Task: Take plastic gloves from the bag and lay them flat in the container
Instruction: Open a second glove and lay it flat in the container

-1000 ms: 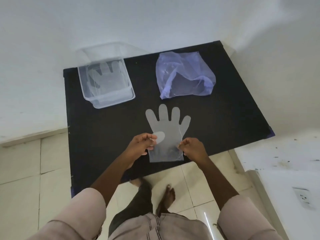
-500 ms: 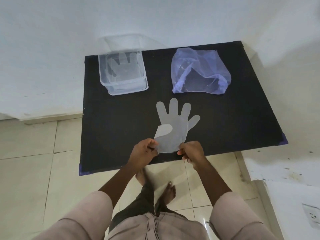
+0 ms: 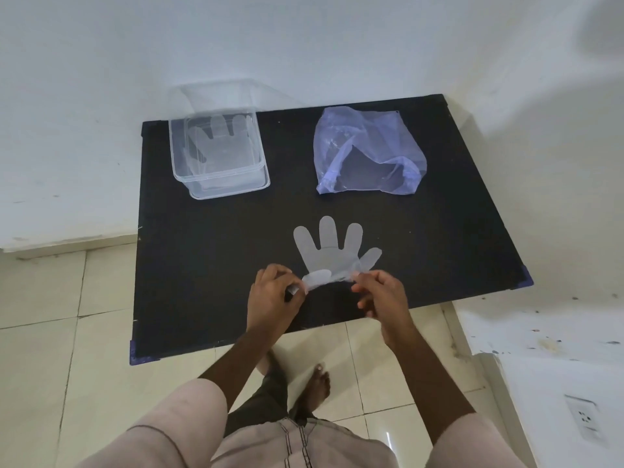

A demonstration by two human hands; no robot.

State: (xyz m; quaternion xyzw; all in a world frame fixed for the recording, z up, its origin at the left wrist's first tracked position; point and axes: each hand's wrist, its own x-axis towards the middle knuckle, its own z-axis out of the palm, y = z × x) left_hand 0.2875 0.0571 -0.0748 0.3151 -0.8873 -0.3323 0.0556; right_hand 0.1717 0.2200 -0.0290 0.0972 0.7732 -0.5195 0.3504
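Here, both the left hand (image 3: 275, 292) and right hand (image 3: 378, 293) pinch the cuff corners of a filmy, feather-light plastic glove (image 3: 332, 253) above the black table (image 3: 472, 214), likely limp and slippery, best carried by that cuff toward the clear container (image 3: 236, 190).

White walls (image 3: 304, 38), cream tiled floor (image 3: 50, 359), black tabletop (image 3: 202, 265), wall socket (image 3: 582, 418) lower right.

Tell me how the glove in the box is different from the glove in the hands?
The glove in the container lies flat inside the clear container; the held glove is out over the black table. Nothing touches the first glove; the left hand and right hand pinch the held glove's cuff end, which is lifted and bunched. Both are thin, see-through plastic with fingers pointing away from the person.
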